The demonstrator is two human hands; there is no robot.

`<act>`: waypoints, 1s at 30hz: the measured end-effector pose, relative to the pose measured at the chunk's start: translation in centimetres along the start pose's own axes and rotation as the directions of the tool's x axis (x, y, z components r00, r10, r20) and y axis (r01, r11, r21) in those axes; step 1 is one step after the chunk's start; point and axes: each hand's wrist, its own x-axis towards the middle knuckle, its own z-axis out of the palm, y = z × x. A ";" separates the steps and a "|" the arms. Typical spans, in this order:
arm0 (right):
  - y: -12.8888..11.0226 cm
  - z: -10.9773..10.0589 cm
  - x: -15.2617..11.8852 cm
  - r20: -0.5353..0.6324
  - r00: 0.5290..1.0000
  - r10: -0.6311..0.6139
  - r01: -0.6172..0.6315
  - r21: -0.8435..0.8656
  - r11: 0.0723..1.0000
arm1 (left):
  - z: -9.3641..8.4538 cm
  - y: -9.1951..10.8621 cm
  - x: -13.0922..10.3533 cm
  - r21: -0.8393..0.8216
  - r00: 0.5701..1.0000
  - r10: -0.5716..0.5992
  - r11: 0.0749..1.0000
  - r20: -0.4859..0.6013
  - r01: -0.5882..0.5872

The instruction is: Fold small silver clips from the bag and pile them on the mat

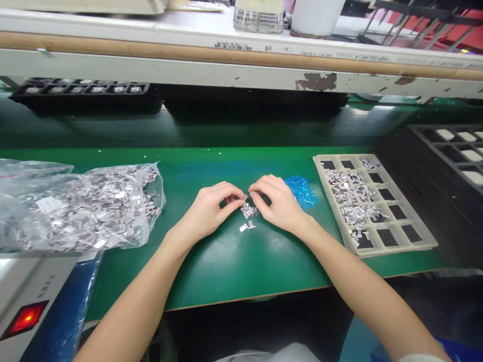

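My left hand (217, 207) is closed in a pinch, with a small silver metal piece (246, 196) at its fingertips. Close beside it, my right hand (277, 201) has thumb and index finger drawn together; whatever sits between them is too small to make out. Below the fingertips lies a little heap of flat silver pieces (248, 211) on the green tabletop (226, 271). A couple of loose pieces (247, 226) rest nearer to me. Just behind my right hand is a pile of small blue film bits (302, 192).
At left lies a clear plastic bag (101, 206) full of silver pieces, above a machine with a lit red switch (26, 318). A pale compartment tray (390, 241) holding silver pieces stands at right. A shelf (188, 65) crosses the back, with black trays (86, 100) beneath.
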 end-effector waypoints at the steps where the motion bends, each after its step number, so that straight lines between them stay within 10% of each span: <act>1: 0.0 0.0 0.0 0.002 1.000 -0.007 0.007 -0.008 1.000 | 0.0 0.0 0.0 0.001 1.000 0.001 1.000 -0.004 -0.001; 30: -0.2 0.1 -0.2 0.033 0.995 -0.090 0.091 -0.031 0.995 | 0.4 0.4 -0.1 0.021 1.000 0.023 1.000 -0.015 -0.023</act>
